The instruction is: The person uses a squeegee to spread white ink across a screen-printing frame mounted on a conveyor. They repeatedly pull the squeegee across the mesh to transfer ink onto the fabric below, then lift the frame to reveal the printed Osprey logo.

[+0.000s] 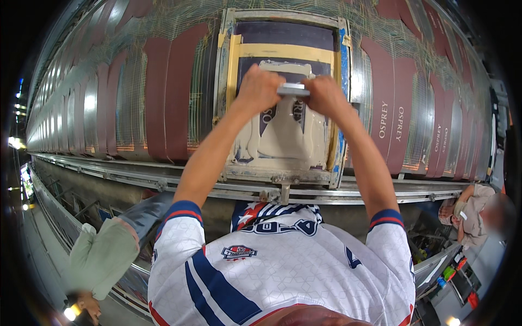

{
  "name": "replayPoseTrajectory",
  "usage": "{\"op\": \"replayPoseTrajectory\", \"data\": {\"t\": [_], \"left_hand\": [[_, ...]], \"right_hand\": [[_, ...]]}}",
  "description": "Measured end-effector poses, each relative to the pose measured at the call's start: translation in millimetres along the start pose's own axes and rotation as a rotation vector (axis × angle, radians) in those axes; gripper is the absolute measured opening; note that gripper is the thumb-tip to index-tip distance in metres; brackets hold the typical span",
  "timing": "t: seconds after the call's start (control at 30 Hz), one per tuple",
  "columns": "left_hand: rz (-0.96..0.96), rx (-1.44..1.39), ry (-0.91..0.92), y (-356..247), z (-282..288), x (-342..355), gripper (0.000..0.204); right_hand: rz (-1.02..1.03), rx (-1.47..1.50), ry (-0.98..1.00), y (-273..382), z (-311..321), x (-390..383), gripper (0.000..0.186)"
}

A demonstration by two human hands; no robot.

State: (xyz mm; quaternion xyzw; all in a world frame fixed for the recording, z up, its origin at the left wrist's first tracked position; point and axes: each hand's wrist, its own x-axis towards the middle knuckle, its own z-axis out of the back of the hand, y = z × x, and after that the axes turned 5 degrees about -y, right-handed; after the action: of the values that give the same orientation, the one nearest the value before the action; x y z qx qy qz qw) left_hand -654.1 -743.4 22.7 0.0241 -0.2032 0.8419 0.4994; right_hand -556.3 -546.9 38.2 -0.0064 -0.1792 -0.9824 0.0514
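Observation:
A silk-screen frame lies on the long table in front of me, its inner edges taped in yellow and blue. Pale cream ink is spread over the mesh, with dark patches of the screen and some lettering showing through. Both my hands grip a squeegee near the far half of the screen. My left hand is closed round its left end, and my right hand is closed round the right end. Its blade is mostly hidden beneath my hands.
Maroon cut fabric pieces lie on the table on both sides, some bearing pale lettering. A metal rail runs along the near edge. One person is at the lower left, another at the right.

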Motion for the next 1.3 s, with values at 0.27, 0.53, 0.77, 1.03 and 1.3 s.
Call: {"op": "replayPoseTrajectory", "data": {"t": [0.27, 0.53, 0.77, 1.03, 1.3], "left_hand": [[0.094, -0.155, -0.046, 43, -21, 50, 0.014], [0.083, -0.145, 0.012, -72, -3, -114, 0.03], [0.054, -0.085, -0.006, -91, -3, -139, 0.035], [0.081, -0.082, -0.079, -90, -3, -143, 0.033], [0.169, -0.092, -0.098, -12, 58, -183, 0.029]], "right_hand": [[-0.097, 0.094, 0.005, -43, -8, 55, 0.021], [-0.022, 0.122, 0.058, 67, -30, -104, 0.029], [-0.52, 0.045, -0.724, -33, -13, -105, 0.042], [-0.781, 0.313, -0.588, -86, -19, -102, 0.036], [-0.819, 0.48, -0.64, 12, -56, -31, 0.027]]}}
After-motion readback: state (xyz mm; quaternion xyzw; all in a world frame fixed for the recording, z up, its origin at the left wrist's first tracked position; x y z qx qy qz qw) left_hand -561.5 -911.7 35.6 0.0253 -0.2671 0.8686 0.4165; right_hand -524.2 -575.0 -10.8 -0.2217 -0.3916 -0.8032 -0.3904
